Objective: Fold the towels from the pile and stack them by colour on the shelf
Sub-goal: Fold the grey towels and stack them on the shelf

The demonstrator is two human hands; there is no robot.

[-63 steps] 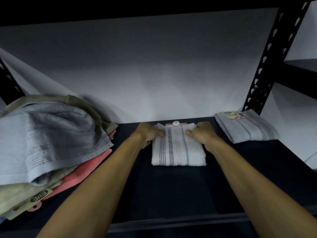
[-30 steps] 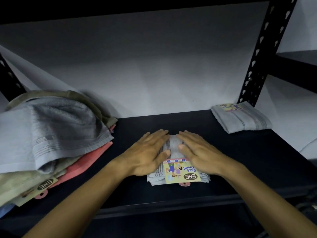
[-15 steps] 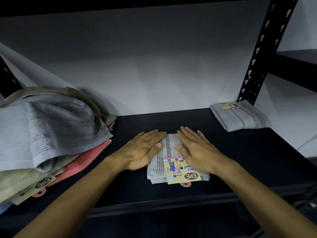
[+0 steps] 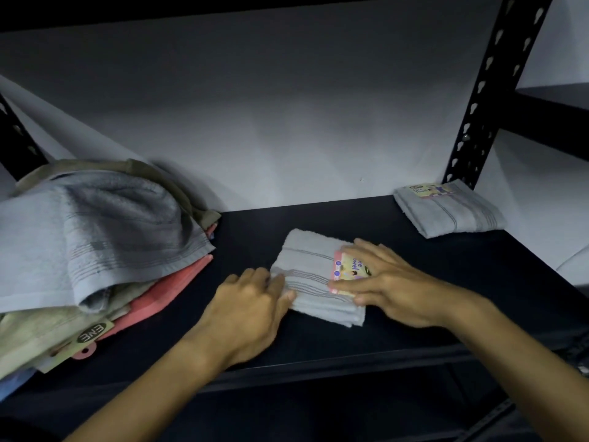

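While the shelf (image 4: 446,282) carries everything, the unfolded pile (image 4: 95,237) sits far left and one folded grey towel (image 4: 452,212) far right. Between them, near the front edge, lies the folded towel (image 4: 306,275) in work. Left hand (image 4: 251,311) pinches its left edge; right hand (image 4: 392,288) lies flat, fingers spread, over its paper label (image 4: 347,272). Soft, light, likely to spring open; best held by both folded sides.

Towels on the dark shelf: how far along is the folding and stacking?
Done: one folded grey striped towel sits at the shelf's far right. In hand: a second folded grey towel with a paper label, left hand gripping its edge, right hand flat on top; not yet stacked. Left: the unfolded pile of grey, beige and coral towels.
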